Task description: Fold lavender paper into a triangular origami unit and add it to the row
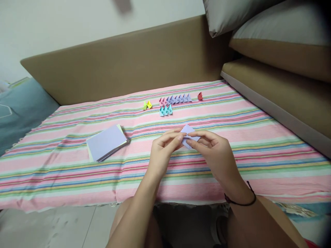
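Observation:
Between my two hands is a small piece of lavender paper [188, 128], folded into a diamond-like shape. My left hand [165, 143] pinches its left side with thumb and fingers. On the right side, my right hand [210, 143] grips it, thumb and index finger near the middle. Fingers cover part of the paper, so its inner folds are hard to see. To the left lies a stack of paper sheets [107, 141] with a lavender sheet on top.
Beyond my hands stand small folded paper pieces: a lavender and pink row [178, 99], several turquoise ones [166, 110], yellow ones [147, 105] and a red one [200, 96]. They rest on a striped cloth [144, 175]. Cushions [279, 82] are piled at right.

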`<state>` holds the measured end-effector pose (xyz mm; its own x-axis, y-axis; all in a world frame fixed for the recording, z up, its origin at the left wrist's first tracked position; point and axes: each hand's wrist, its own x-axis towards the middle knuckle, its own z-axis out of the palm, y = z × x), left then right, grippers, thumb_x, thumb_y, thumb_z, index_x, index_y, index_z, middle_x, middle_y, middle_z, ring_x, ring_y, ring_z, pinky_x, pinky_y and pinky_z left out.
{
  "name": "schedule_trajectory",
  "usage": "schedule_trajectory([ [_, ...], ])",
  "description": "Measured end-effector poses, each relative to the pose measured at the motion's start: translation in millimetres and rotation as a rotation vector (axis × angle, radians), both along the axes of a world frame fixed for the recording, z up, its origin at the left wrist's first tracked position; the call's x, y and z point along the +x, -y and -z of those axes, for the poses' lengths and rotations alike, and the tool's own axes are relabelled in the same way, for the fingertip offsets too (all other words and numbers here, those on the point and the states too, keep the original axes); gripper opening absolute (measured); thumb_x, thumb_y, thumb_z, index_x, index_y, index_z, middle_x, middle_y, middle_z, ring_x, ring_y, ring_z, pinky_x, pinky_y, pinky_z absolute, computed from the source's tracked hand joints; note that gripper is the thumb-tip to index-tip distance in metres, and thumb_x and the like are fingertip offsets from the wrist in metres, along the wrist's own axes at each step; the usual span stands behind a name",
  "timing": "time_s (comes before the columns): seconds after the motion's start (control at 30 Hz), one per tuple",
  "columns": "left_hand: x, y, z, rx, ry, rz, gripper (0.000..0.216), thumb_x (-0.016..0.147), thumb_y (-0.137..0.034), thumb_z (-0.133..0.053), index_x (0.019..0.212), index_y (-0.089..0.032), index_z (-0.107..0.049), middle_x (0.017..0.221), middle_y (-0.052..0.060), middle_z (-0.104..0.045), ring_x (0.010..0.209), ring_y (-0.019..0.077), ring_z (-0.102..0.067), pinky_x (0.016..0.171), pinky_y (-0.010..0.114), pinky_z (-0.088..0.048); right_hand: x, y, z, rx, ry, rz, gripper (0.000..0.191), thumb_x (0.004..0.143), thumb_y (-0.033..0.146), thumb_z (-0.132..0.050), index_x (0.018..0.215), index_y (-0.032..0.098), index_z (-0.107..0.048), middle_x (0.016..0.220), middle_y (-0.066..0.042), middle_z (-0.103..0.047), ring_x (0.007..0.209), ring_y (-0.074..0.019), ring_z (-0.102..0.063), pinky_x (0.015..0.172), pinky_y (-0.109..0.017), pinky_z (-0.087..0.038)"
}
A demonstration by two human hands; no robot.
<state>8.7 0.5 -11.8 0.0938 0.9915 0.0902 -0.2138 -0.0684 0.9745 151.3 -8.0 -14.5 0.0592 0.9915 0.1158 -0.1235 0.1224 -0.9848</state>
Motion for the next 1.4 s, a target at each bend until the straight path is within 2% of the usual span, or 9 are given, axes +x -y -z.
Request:
schedule_trajectory([
  [0.2, 13, 1, 5.2, -0.118, 0.212, -0.101, 0.038, 0.066, -0.024, -0.077, 0.102, -0.022, -0.066, 0.095, 0.003, -0.07, 0.086, 0.0134, -0.065, 0.078, 0.024, -0.051, -8, 2, 1.1, 0.038, 0.05, 0.134, 0.016, 0.073, 0.029, -0.07, 0.085, 0.019, -0.063, 0.078, -0.003, -0.069, 0.077, -0.0192, -0.067, 0.071, -0.031, -0.054],
  [0.33, 16, 2, 6.0, -0.067, 0.076, -0.166, 0.023, 0.066, -0.027, -0.075, 0.084, -0.015, -0.068, 0.079, 0.002, -0.068, 0.075, 0.0138, -0.064, 0.076, 0.027, -0.051, -10, 1, 3.0, 0.042, 0.09, 0.117, 0.015, 0.076, 0.029, -0.066, 0.087, 0.019, -0.061, 0.088, -0.005, -0.066, 0.078, -0.0177, -0.066, 0.075, -0.032, -0.054],
  [0.43, 11, 1, 5.1, 0.008, -0.034, -0.223, 0.017, 0.072, -0.025, -0.069, 0.085, -0.016, -0.068, 0.082, 0.002, -0.066, 0.075, 0.0137, -0.063, 0.077, 0.028, -0.051, -9, -1, 4.5, 0.067, 0.134, 0.052, 0.017, 0.077, 0.027, -0.065, 0.091, 0.02, -0.062, 0.102, -0.006, -0.06, 0.091, -0.018, -0.063, 0.083, -0.033, -0.053],
  [0.57, 4, -2, 3.5, 0.105, -0.182, -0.195, 0.022, 0.077, -0.02, -0.061, 0.097, -0.018, -0.07, 0.092, 0.004, -0.064, 0.075, 0.0127, -0.059, 0.077, 0.027, -0.049, -6, -3, 5.9, 0.18, 0.255, 0.037, 0.011, 0.079, 0.026, -0.063, 0.089, 0.021, -0.064, 0.105, -0.005, -0.054, 0.097, -0.018, -0.059, 0.085, -0.032, -0.053],
  [0.73, 4, -2, 4.3, 0.027, -0.175, -0.1, 0.035, 0.071, -0.018, -0.064, 0.106, -0.019, -0.068, 0.081, 0.002, -0.062, 0.066, 0.0109, -0.055, 0.067, 0.024, -0.048, -7, -2, 4.9, 0.254, 0.408, 0.073, 0.01, 0.081, 0.023, -0.061, 0.089, 0.021, -0.064, 0.099, -0.006, -0.056, 0.088, -0.0179, -0.059, 0.073, -0.032, -0.055],
  [0.93, 5, -3, 4.8, -0.063, -0.053, -0.05, 0.038, 0.065, -0.017, -0.071, 0.102, -0.017, -0.065, 0.074, 0.0, -0.063, 0.063, 0.0105, -0.058, 0.062, 0.023, -0.048, 0, -3, 3.6, 0.369, 0.551, 0.177, 0.008, 0.078, 0.02, -0.063, 0.085, 0.022, -0.064, 0.1, -0.007, -0.057, 0.097, -0.0213, -0.057, 0.072, -0.033, -0.052],
  [1.07, 2, -3, 2.4, -0.05, -0.07, -0.077, 0.021, 0.067, -0.023, -0.071, 0.086, -0.015, -0.067, 0.077, 0.003, -0.066, 0.066, 0.0115, -0.058, 0.062, 0.023, -0.046, 5, -3, 0.7, 0.42, 0.654, 0.231, 0.005, 0.079, 0.016, -0.06, 0.079, 0.021, -0.062, 0.089, -0.004, -0.058, 0.085, -0.0192, -0.057, 0.07, -0.033, -0.048],
  [1.2, 2, -3, 1.7, -0.03, -0.115, -0.132, 0.018, 0.07, -0.026, -0.069, 0.086, -0.017, -0.07, 0.06, -0.003, -0.056, 0.056, 0.0084, -0.049, 0.054, 0.021, -0.039, 5, -2, -2.2, 0.39, 0.646, 0.157, 0.009, 0.083, 0.016, -0.055, 0.08, 0.021, -0.062, 0.08, -0.002, -0.059, 0.073, -0.0164, -0.056, 0.067, -0.031, -0.046],
  [1.4, 2, -3, 3.4, -0.064, -0.069, -0.146, 0.031, 0.069, -0.026, -0.071, 0.098, -0.016, -0.065, 0.069, -0.001, -0.062, 0.053, 0.0069, -0.049, 0.051, 0.02, -0.037, 12, -5, -0.7, 0.523, 0.665, -0.032, 0.034, 0.086, 0.006, -0.045, 0.1, 0.027, -0.067, 0.115, -0.004, -0.06, 0.104, -0.0196, -0.058, 0.083, -0.034, -0.049],
])
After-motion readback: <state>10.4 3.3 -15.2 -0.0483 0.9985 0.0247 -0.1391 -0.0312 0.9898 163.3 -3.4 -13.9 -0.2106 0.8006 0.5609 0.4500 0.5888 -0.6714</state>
